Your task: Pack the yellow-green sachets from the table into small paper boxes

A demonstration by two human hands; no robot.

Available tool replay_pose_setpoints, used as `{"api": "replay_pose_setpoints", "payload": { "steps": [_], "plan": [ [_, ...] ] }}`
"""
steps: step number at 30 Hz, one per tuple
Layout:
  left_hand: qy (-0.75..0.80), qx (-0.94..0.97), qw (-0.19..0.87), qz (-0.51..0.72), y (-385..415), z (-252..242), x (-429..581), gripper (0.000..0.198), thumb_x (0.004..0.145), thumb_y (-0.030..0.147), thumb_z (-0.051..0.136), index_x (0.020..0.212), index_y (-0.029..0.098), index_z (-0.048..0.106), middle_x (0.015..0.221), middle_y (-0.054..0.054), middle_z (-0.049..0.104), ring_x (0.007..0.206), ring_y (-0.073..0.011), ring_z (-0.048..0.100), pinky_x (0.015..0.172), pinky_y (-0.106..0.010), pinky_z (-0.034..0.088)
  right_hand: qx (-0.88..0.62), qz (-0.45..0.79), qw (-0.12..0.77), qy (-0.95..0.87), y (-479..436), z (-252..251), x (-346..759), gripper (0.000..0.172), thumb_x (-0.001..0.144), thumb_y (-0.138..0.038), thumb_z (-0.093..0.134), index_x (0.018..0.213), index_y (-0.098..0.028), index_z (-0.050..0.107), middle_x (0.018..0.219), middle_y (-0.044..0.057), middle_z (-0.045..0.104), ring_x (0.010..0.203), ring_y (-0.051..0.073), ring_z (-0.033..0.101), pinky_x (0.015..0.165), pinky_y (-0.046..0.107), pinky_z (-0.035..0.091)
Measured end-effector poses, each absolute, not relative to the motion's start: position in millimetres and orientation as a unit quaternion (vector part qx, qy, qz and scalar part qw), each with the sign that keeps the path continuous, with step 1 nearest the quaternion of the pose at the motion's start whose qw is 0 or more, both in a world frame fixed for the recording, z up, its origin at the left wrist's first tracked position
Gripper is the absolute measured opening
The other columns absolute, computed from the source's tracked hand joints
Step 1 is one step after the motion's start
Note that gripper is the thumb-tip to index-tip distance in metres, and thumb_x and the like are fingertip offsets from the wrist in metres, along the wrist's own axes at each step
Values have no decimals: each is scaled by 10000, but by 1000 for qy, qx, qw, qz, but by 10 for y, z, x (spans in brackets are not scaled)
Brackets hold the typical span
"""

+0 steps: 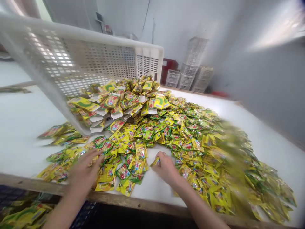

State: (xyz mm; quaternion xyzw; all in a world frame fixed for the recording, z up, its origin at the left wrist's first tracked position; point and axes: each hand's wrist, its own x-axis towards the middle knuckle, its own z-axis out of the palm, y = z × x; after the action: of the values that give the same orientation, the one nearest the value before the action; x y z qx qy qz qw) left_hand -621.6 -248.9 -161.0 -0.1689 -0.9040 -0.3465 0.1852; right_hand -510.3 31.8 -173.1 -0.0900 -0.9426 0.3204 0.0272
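Observation:
My right hand (pixel 165 167) is closed, fingertips pinching a small yellow packet (pixel 155 162) just above the white tabletop (pixel 157 187). Motion smears my left hand (pixel 87 168), which is over yellow and green packets (pixel 106 173) at the left; whether its fingers grip one cannot be made out. Between the hands lies a loose cluster of shiny packets (pixel 137 165), some showing red fruit pictures. Behind them, a white perforated crate (pixel 100 60) lies tipped toward me, with small yellow open-ended cartons (pixel 111 100) heaped at its mouth.
A large heap of packets (pixel 214 168) spreads along the right side up to the table's wooden front edge (pixel 119 198). Below the edge at left, more packets (pixel 23 214) lie in a dark blue crate (pixel 83 214). White crates (pixel 187 76) are stacked by the back wall.

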Motion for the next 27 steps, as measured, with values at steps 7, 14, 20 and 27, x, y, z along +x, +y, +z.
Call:
{"api": "replay_pose_setpoints", "payload": {
  "steps": [7,14,20,27],
  "plan": [
    [-885,-400,76,-224,-1129,-1815,-5763,497,748,190,726,1212,348,642,1434,-136,499,1364,-404,364,1065,-746,-22,-168,432,50,-884,524,-1745,-4606,259,709,-121,607,936,-227,542,783,-27,536,719,168,560,613,251,438],
    [-841,-392,1,-372,-1386,-1800,-5380,330,941,253,467,1233,315,608,1314,-69,604,1247,-271,508,1084,-555,309,-214,423,154,-867,982,-1249,-4403,153,747,-214,624,900,-213,623,758,-5,614,732,196,577,671,292,446],
    [-905,-247,12,-346,-1303,-1641,-5567,213,815,415,627,858,225,714,898,-66,650,948,-298,565,834,-445,423,-157,556,97,-810,592,-1274,-4866,127,754,-217,625,881,-225,618,774,-15,608,701,171,570,608,262,460],
    [-902,-184,-12,-389,-1272,-1613,-5544,81,794,292,598,786,212,606,836,-19,666,858,-230,615,772,-343,452,-193,597,70,-776,575,-1615,-4884,98,722,-266,652,762,-191,601,626,-42,511,564,141,513,491,242,435]
  ]
}}
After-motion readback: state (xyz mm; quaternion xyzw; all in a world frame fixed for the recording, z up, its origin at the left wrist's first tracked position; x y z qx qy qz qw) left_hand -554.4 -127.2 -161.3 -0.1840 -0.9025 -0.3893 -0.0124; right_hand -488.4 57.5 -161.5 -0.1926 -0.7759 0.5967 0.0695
